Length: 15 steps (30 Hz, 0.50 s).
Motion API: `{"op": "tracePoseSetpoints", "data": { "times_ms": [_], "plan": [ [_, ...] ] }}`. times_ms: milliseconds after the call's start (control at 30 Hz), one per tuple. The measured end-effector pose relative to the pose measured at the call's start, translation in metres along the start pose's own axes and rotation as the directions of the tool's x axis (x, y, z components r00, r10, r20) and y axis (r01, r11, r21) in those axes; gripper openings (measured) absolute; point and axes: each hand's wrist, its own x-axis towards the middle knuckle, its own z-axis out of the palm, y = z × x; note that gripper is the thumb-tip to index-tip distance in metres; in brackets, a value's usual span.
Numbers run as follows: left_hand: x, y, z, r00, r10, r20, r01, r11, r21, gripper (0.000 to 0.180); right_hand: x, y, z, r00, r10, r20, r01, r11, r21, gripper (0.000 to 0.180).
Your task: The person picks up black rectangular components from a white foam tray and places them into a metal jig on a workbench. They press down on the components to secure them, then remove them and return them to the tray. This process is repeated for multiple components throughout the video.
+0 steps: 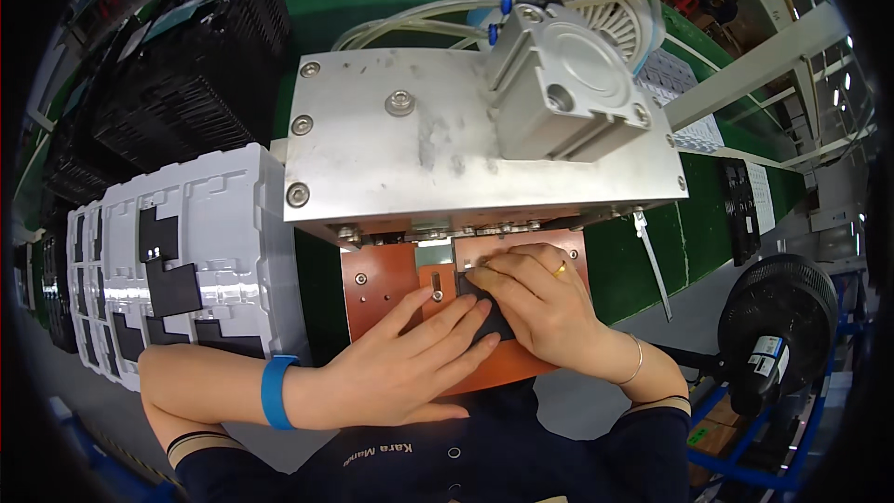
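Note:
A black flat piece (497,319) lies on the orange-brown fixture (380,281) under the metal press, partly covered by my fingers. My left hand (410,359) has its fingers stretched out, and their tips rest on the piece's left side. My right hand (540,303) has its fingers bent and pinched together at the piece's far edge, just in front of the press opening. What lies right between those fingertips is mostly hidden. Above the fixture stands the press's silver top plate (372,130), with a square air cylinder (568,84) on it.
On the left, a white moulded tray (223,224) holds several black flat pieces (175,289), with black trays (196,74) stacked behind it. Clear hoses (419,14) run to the cylinder. A reel (615,14) stands behind the press. A black fan (778,317) is at the right.

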Motion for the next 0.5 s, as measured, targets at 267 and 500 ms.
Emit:
{"op": "tracePoseSetpoints", "data": {
  "times_ms": [267, 500],
  "plan": [
    [0.0005, -0.0004, -0.0005, 1.000, -0.007, 0.028, 0.005, 0.999, 0.042, 0.072, 0.0014, 0.0004, 0.0069, 0.998, 0.046, -0.051, -0.049, 0.997, -0.061, 0.038],
    [0.0014, -0.0006, 0.0007, 0.999, -0.008, 0.031, 0.006, 0.999, 0.045, 0.071, -0.0030, 0.0005, 0.0071, 0.999, 0.043, -0.026, -0.045, 0.995, -0.086, 0.036]
  ]
}}
